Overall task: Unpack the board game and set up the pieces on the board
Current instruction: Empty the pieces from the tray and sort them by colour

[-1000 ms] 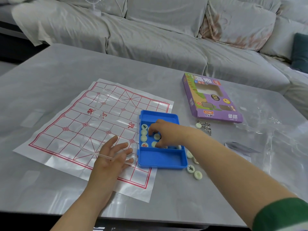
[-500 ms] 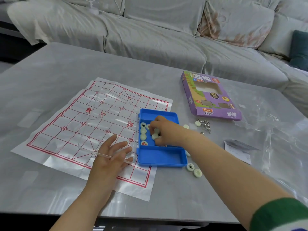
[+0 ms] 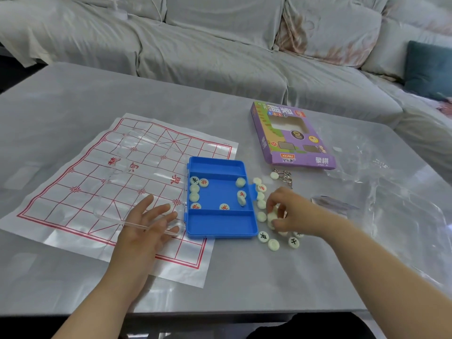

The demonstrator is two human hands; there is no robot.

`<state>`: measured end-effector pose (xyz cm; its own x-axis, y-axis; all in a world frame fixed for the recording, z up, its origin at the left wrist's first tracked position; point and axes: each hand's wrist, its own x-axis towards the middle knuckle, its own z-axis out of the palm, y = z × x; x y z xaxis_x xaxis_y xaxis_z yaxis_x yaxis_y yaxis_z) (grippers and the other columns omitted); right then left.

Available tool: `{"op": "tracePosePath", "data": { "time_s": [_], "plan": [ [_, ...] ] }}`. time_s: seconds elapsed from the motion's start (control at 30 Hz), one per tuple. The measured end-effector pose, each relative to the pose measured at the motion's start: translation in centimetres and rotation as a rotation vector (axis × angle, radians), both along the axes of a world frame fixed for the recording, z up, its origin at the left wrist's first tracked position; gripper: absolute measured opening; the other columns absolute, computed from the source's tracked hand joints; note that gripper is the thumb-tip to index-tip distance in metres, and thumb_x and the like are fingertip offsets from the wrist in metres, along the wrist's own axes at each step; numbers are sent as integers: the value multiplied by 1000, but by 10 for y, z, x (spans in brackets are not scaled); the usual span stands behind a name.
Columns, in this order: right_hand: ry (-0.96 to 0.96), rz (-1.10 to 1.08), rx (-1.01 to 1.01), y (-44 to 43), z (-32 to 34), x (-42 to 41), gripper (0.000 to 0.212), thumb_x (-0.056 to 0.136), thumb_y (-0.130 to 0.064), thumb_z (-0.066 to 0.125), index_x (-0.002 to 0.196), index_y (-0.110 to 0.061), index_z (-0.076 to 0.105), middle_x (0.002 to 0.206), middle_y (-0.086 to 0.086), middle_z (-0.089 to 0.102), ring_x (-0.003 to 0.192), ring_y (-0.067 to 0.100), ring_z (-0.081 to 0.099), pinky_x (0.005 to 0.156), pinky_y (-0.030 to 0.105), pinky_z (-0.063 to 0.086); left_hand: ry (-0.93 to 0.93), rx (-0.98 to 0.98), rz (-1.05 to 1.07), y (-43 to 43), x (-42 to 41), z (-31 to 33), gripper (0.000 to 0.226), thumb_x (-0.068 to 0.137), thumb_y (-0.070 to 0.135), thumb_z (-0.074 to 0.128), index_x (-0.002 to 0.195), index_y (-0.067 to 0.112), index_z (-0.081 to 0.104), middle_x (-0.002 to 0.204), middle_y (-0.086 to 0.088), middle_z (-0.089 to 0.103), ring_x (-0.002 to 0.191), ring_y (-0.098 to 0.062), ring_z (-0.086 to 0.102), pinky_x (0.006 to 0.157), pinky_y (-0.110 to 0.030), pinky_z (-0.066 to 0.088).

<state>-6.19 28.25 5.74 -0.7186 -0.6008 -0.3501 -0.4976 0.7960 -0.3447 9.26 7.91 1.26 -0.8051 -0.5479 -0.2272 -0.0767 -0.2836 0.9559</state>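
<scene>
A white paper board point(image 3: 80, 177) with a red grid lies spread on the grey table. Over its right part lies the clear lid point(image 3: 137, 167) of a blue plastic case point(image 3: 220, 223); several pale round pieces point(image 3: 195, 192) remain in the case's middle compartment. My left hand point(image 3: 144, 226) rests flat with spread fingers on the clear lid. My right hand point(image 3: 291, 211) is just right of the case, fingers curled round a few pale pieces above the table. More loose pieces point(image 3: 269, 241) lie scattered on the table below and beside that hand.
The purple game box point(image 3: 291, 135) lies flat behind the pieces, with a metal keyring point(image 3: 283, 176) in front of it. Crumpled clear plastic wrap point(image 3: 403, 182) and a small paper slip point(image 3: 335, 204) lie at right. A grey sofa point(image 3: 220, 45) runs behind the table.
My right hand has come out of the blue case and moved right with pieces in its fingers, to above the loose pieces on the table. My left hand stays on the lid.
</scene>
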Motion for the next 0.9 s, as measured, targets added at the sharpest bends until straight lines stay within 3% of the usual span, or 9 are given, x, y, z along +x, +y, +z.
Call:
{"op": "tracePosePath", "data": {
  "time_s": [0.23,0.4,0.47,0.53,0.6,0.67,0.73,0.9],
  "plan": [
    [25,-92,-23,16,-8,-5,22,78,-6,62,88,-20,47,101,-1,36,82,15,46,70,19,36,-14,-32,-3,1,1,1,36,91,10,48,115,36,41,118,3,52,113,-25,53,101,-46,40],
    [60,-158,-23,35,-14,-5,24,82,-13,63,103,-18,55,107,-1,39,87,15,48,83,26,42,-8,-24,1,2,1,2,37,90,8,47,116,34,41,119,0,52,114,-26,52,101,-46,39],
    [121,-184,-58,42,-17,2,36,83,-17,62,118,-15,54,120,3,43,99,17,49,91,25,38,-9,-34,-2,3,1,2,36,91,8,47,116,34,40,119,1,52,113,-26,52,101,-46,39],
    [192,-167,-139,44,-23,16,50,87,-25,59,133,-15,43,142,4,35,125,18,39,102,19,25,-7,-31,2,3,1,2,36,91,9,48,116,34,40,118,1,52,112,-25,53,101,-46,39],
    [210,-86,-94,39,-31,35,73,85,-58,39,143,-17,23,153,0,15,140,13,18,106,12,7,-8,-29,11,3,1,2,37,90,10,49,117,34,41,117,1,53,112,-25,53,100,-44,40],
    [226,-23,-23,33,-42,50,117,54,-89,-7,146,-18,10,155,-2,3,143,11,1,106,15,-8,-11,-20,24,4,1,3,40,90,9,50,121,33,41,117,1,53,112,-24,53,98,-41,41],
    [262,-12,18,28,-51,57,131,38,-82,-31,146,-18,3,155,-3,-1,142,9,-11,105,19,-18,-3,18,41,5,1,4,43,90,6,49,125,30,41,117,0,53,110,-23,53,92,-36,43],
    [284,46,57,14,-55,63,121,41,-75,-30,146,-21,-6,155,-3,-7,143,13,-10,104,27,-21,-1,-23,39,3,3,8,43,90,8,48,127,30,42,118,1,53,106,-20,54,82,-28,43]
  ]
}}
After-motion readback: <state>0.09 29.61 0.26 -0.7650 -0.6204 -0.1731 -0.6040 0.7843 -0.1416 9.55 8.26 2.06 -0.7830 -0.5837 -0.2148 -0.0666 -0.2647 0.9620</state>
